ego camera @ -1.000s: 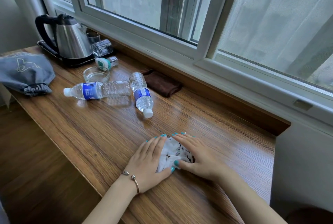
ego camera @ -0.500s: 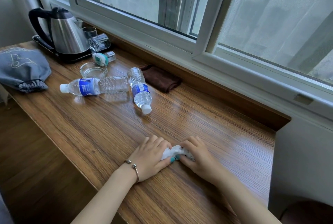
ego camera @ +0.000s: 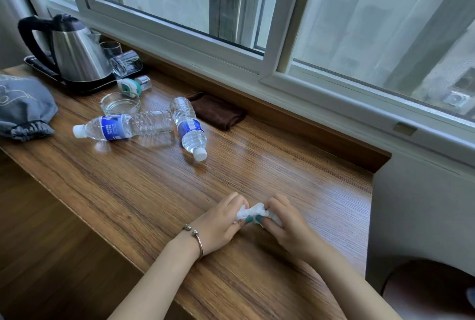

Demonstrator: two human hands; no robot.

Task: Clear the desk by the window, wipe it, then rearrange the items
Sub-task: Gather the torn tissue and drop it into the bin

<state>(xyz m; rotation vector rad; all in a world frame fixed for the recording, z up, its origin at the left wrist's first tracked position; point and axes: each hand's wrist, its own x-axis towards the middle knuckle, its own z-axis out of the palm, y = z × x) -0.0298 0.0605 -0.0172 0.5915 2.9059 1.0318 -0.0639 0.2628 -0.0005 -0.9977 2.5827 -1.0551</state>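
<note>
Altogether, one long brown wood-grain desk (ego camera: 144, 191) is seen under the hands, and one grey drawstring fabric pouch (ego camera: 23, 106) and one steel kettle with a black handle (ego camera: 77, 57) are set far to the left of them. Two clear plastic water bottles with blue labels (ego camera: 123, 128) are laid on their sides beyond the left hand (ego camera: 221, 224); one is pointed cap-left along the desk, the other cap toward the hands. One folded dark brown cloth (ego camera: 218, 112) is laid behind them. Both fists are rested knuckles-up on the wood, fingers curled. One crumpled white tissue (ego camera: 253, 211) is gripped between them, with the right hand (ego camera: 285, 227) on its other end and its long axis run from hand to hand.
</note>
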